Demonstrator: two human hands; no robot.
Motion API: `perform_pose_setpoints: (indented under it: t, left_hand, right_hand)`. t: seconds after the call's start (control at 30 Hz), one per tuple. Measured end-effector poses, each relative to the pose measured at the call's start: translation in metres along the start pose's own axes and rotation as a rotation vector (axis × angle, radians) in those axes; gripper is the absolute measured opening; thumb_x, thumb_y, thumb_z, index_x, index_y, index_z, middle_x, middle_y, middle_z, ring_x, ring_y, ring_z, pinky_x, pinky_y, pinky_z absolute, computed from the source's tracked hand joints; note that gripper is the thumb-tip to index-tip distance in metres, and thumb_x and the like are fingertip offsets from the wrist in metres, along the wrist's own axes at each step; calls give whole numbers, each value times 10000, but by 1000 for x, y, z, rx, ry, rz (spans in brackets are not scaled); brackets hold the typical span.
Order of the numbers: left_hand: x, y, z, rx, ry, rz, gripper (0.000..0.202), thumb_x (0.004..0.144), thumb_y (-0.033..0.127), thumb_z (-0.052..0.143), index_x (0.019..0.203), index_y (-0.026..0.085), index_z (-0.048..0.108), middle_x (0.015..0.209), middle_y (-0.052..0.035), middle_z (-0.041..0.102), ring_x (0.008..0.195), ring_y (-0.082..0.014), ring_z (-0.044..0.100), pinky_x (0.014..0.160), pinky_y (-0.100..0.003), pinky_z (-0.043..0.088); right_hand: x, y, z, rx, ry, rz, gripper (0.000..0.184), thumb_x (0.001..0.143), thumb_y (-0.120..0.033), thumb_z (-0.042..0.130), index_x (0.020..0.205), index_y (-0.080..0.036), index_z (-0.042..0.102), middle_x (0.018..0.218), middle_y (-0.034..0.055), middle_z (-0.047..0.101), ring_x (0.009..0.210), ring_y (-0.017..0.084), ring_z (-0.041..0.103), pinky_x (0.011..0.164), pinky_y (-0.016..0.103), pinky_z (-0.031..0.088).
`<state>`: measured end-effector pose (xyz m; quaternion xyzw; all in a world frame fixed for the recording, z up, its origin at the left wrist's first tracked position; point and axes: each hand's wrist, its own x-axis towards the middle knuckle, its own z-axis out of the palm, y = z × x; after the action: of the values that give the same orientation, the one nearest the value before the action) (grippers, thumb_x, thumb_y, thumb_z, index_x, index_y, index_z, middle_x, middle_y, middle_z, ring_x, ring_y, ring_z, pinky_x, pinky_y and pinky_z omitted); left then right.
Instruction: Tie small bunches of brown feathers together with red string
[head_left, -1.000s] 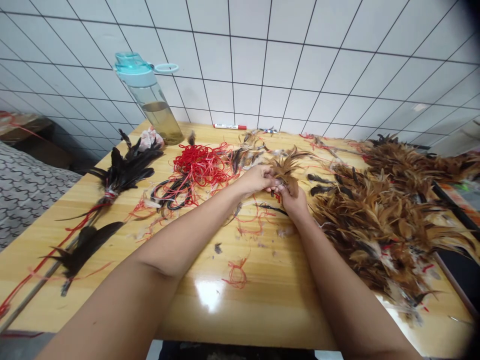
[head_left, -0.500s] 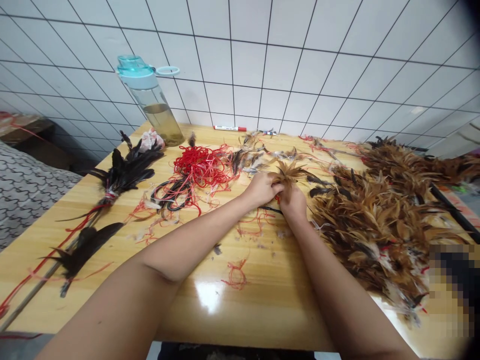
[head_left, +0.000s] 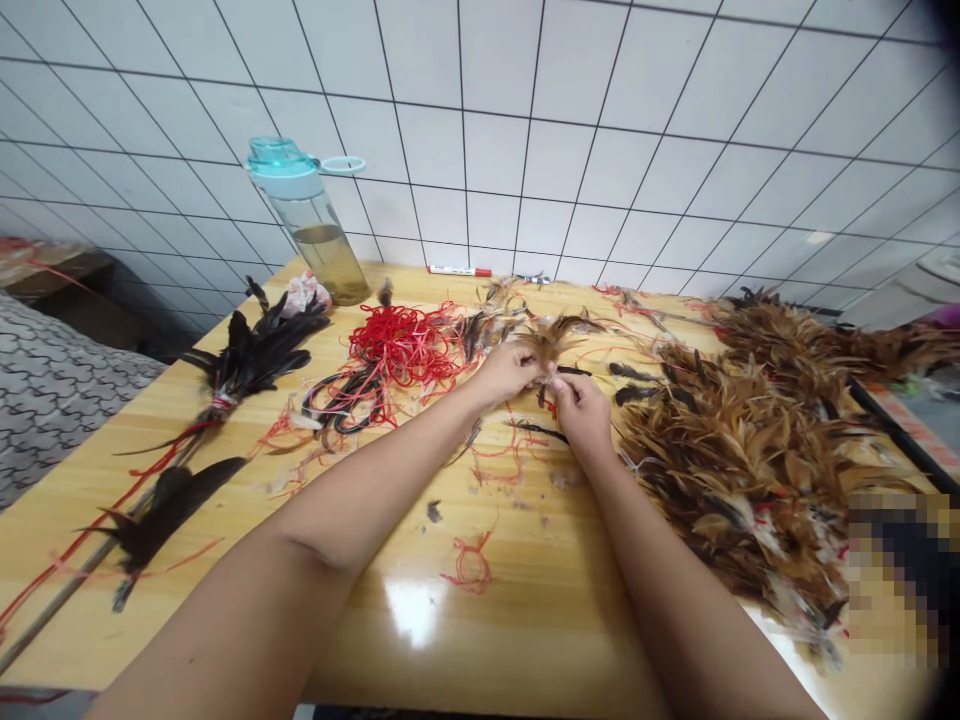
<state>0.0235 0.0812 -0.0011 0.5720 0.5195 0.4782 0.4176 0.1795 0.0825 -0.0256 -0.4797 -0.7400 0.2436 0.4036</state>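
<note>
A small bunch of brown feathers (head_left: pixel 553 338) is held above the middle of the table, tips pointing away from me and to the right. My left hand (head_left: pixel 511 372) has its fingers closed round the left side of the bunch. At the pale quill ends, my right hand (head_left: pixel 586 412) pinches with thumb and forefinger. A short bit of red string (head_left: pixel 552 408) shows just below the fingers; whether it is tied to the bunch I cannot tell. On the right lies a large heap of brown feather bunches (head_left: pixel 735 450), close to my right forearm.
Left of my hands is a tangle of red string (head_left: pixel 405 342). Behind it stands a water bottle (head_left: pixel 326 245). A stick (head_left: pixel 67 600) with black feathers (head_left: pixel 259 345) tied on lies at the left. A red-capped marker (head_left: pixel 459 271) rests by the tiled wall.
My hands have drawn slightly apart, the right one lower beside the quill ends. The bunch has shifted left and now leans over to the right. The view has tilted up slightly.
</note>
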Motion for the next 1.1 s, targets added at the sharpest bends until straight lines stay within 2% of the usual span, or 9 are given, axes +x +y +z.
perform_pose_setpoints:
  t: [0.13,0.23,0.37,0.47,0.67,0.8,0.93,1.1]
  left_hand:
    - [-1,-1,0,-73,-88,10,330,689,388,693,563,146,508,518,29,472,507,-76,399,514,-229,290]
    - [-4,2,5,-149,-80,40,327,642,391,737,583,138,538,571,23,507,559,-80,432,549,-226,341]
    - [-8,8,12,-283,-39,45,340,575,374,801,625,124,576,613,14,552,605,-86,477,594,-222,399]
    - [-11,12,14,-353,-27,40,345,555,358,824,642,113,598,627,-1,581,624,-96,499,611,-225,415]
    - [-13,14,14,-393,-62,28,356,540,362,834,611,124,580,630,13,555,614,-92,472,597,-229,388]
    - [-11,10,14,-397,-56,30,367,528,361,842,640,123,586,641,14,539,604,-85,458,582,-225,386]
    - [-9,9,13,-345,-36,90,371,498,353,857,615,119,594,636,1,545,605,-89,463,576,-227,394]
    - [-12,17,12,-315,-111,109,368,585,404,814,582,136,562,582,3,540,564,-92,458,558,-234,393]
  right_hand:
    - [4,12,4,229,3,106,338,782,-459,551,884,-180,713,863,69,697,797,203,609,795,346,475]
    - [7,20,7,317,-24,140,328,718,-468,601,845,-187,713,851,60,691,802,204,607,803,353,475]
    - [9,26,8,379,-62,141,278,700,-447,623,784,-194,704,791,35,671,780,189,596,786,335,475]
    - [9,25,6,452,-94,138,251,699,-444,638,722,-198,682,752,24,652,750,174,588,763,317,475]
    - [6,13,-5,652,-165,245,222,679,-401,703,753,-195,665,769,14,661,745,149,589,767,295,476]
    - [6,7,-8,681,-218,249,202,670,-377,710,750,-200,654,800,18,681,785,161,607,792,302,479]
    - [8,12,-6,648,-233,223,195,673,-384,688,716,-202,633,779,14,668,766,164,593,786,310,474]
    - [8,24,-3,537,-235,139,205,743,-403,629,690,-205,613,763,20,633,772,171,565,799,322,463]
